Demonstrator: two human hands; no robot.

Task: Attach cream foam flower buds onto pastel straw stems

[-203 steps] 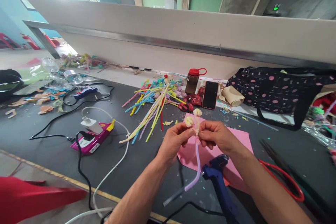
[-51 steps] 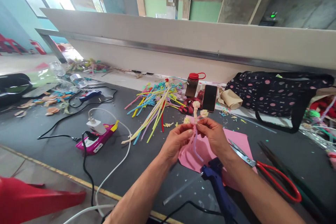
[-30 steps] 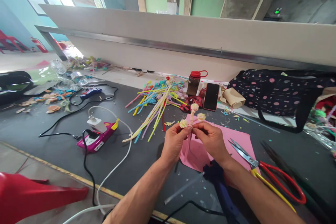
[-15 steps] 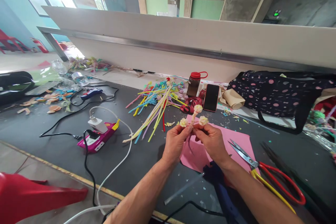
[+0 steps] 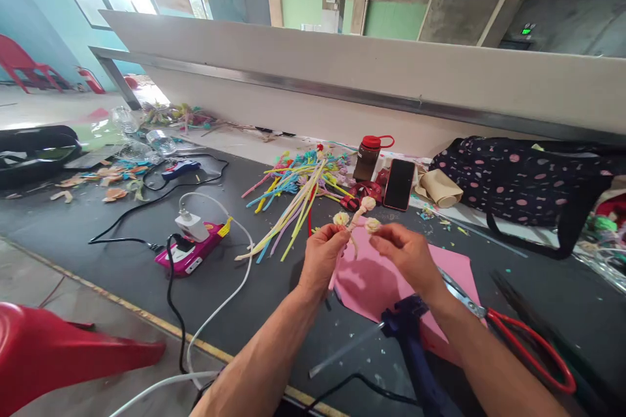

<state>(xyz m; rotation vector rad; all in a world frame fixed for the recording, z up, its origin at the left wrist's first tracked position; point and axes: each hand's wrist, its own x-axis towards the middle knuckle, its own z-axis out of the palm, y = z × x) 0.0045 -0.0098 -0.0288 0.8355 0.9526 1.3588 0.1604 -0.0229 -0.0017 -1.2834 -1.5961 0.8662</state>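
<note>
While the left hand is pinching a fuzzy flower sprig by its stem, thumb pressing closed against fingers, the right hand is hovering at its three o'clock, thumb and fingertips bunching just beside the sprig's rightmost blossom; whether they are gripping anything, one cannot tell. Three pale blossoms are topping the sprig, which is showing over the far edge of a pink sheet. From the sprig, at five o'clock, a blue glue gun is lying; at four, red-handled scissors are lying partly hidden. At ten, coloured fuzzy stems are spreading in a heap; at twelve, a red-capped bottle is standing; at nine, a purple power strip is resting.
</note>
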